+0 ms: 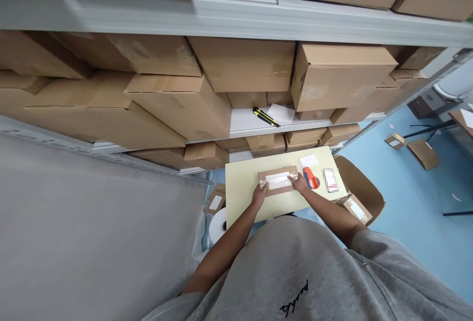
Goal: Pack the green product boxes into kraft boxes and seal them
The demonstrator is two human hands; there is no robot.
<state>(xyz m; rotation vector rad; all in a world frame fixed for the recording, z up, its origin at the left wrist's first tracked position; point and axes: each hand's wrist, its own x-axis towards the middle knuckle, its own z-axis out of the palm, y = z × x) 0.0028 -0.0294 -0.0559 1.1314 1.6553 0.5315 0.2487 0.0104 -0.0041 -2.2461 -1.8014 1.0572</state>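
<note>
The small cardboard box (278, 192) lies near the middle of the tabletop (240, 188), its white label (278, 180) facing up under clear, glossy film. Both sets of fingers are closed around it: the left hand (259, 195) grips the left end and the right hand (299, 183) the right end, thumbs towards the top face.

To handle it well, I'd keep the 2 ends level, hold it firmly without crushing the cardboard, and smooth the film outward from the label so that creases don't cover the print. The orange and blue tape dispenser (309, 178) sits just beside the right hand, so that wrist needs care.

The fingertips under the box and its underside are hidden. Any label print is too small to read, glare blurs the film's edges, and the item by the right edge (330, 180) is pixelated.
</note>
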